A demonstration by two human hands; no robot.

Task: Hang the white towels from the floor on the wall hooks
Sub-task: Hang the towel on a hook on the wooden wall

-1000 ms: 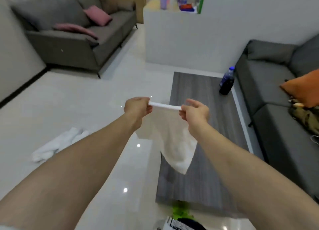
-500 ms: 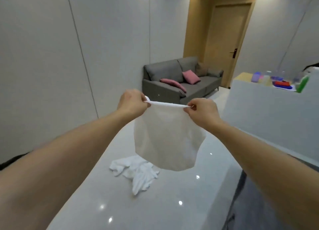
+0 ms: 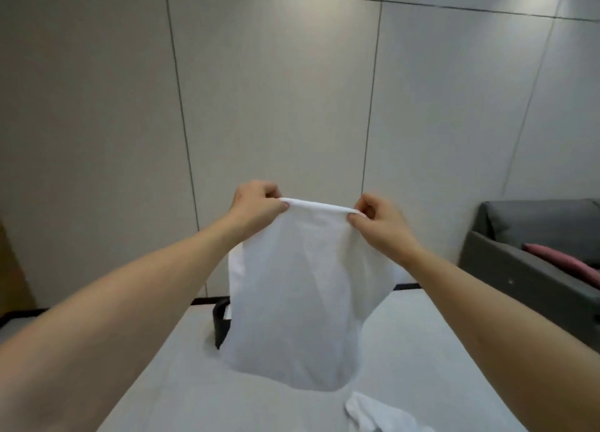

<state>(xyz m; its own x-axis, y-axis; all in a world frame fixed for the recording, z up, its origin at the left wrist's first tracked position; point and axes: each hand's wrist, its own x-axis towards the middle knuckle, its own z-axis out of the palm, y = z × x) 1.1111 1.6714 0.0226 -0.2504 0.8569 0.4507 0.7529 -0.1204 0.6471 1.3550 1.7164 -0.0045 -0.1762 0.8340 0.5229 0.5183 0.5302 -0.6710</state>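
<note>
Head view: a white towel [image 3: 292,301] hangs in mid-air at the middle of the scene, held up in front of a pale panelled wall [image 3: 276,90]. Its top edge is rolled or folded into a narrow band stretched level between two hands, and the rest of the cloth drops loosely below, well clear of the floor [image 3: 422,350]. The left hand [image 3: 256,204] pinches the left end of that band, fingers [image 3: 271,191] curled over the cloth with the thumb beneath. The right hand [image 3: 378,220] pinches the right end in the same way, thumb and fingers closed on the edge. Both bare forearms reach in from the near corners.

Behind the hanging towel, on the floor near the wall's dark baseboard, stands a black object [image 3: 220,324], mostly hidden by the cloth; what it is cannot be told. A second white towel [image 3: 373,415] lies crumpled on the floor at the near edge, right of centre. At far right stands a grey sofa [image 3: 535,263] with a pink cushion [image 3: 558,261] on its seat.
</note>
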